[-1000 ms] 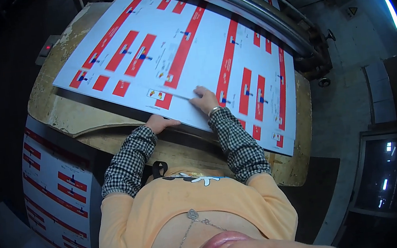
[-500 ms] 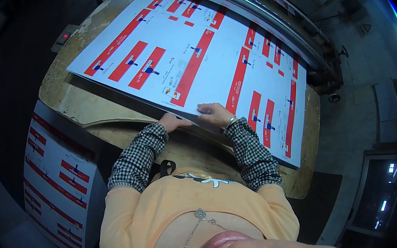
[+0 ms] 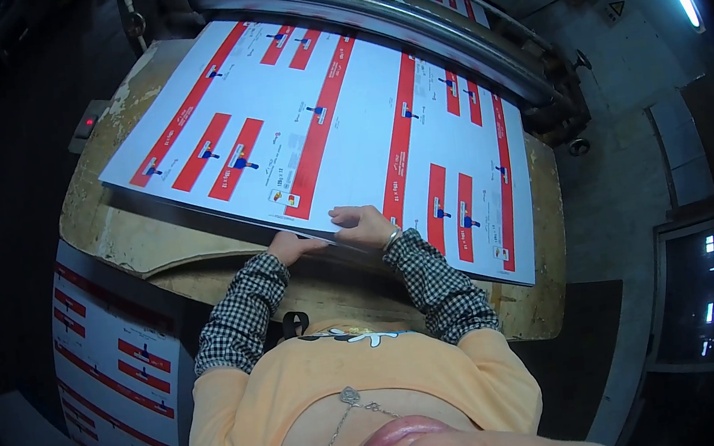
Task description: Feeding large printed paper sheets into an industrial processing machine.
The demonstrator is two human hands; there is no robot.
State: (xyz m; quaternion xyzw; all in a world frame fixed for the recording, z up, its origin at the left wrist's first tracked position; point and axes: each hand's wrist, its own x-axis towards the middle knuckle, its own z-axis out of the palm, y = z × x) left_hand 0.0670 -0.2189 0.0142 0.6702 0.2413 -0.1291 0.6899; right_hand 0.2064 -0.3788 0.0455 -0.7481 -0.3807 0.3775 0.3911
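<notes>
At the near edge of the worn wooden desk [image 3: 139,239], the left hand [image 3: 294,246] curls under the rim of the big red-and-white printed sheet [image 3: 346,127], gripping it, while the right hand [image 3: 366,225] lies flat and open on top. That sheet lies spread across the desk, reaching the machine's metal roller [image 3: 386,17]; more printed sheets [image 3: 114,374] stand stacked at the left.

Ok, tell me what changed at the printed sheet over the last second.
The printed sheet slid forward toward the roller. The right hand lies flat on its near edge, and the left hand grips that edge from below, both as before. The wooden table stayed put.
</notes>
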